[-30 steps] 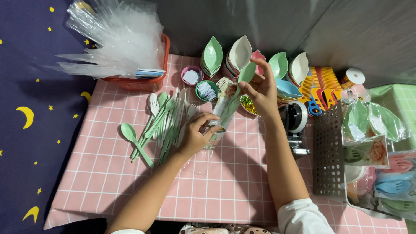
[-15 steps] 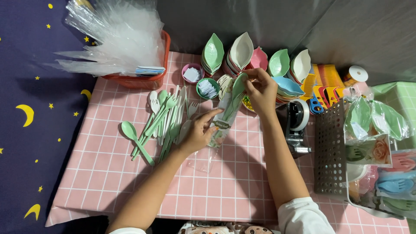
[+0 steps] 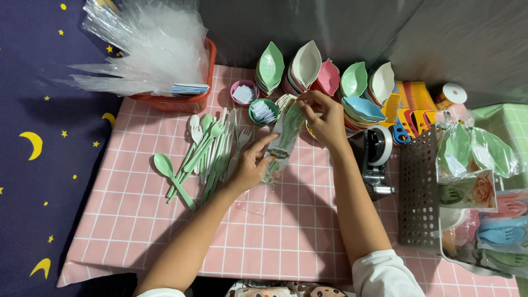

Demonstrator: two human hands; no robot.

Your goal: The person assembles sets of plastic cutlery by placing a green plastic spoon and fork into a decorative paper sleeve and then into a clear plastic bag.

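Note:
My left hand (image 3: 250,165) grips the lower part of a clear plastic sleeve (image 3: 281,144) holding green cutlery. My right hand (image 3: 325,118) pinches the top of the same sleeve, near the stacked leaf-shaped dishes. Left of my left hand lies a pile of green and white spoons and forks (image 3: 204,151) on the pink checked tablecloth (image 3: 286,231). An empty clear sleeve lies flat under my left wrist.
A red basket with clear plastic bags (image 3: 148,52) stands at the back left. Two small round cups (image 3: 254,102) hold paper slips. Leaf-shaped dishes (image 3: 308,69) stand behind, a tape dispenser (image 3: 377,154) to the right, then a perforated rack (image 3: 419,190) and packed sets (image 3: 478,154).
My right hand has pushed the green utensil down into the sleeve and now pinches the sleeve's top. My left hand has stayed on the sleeve.

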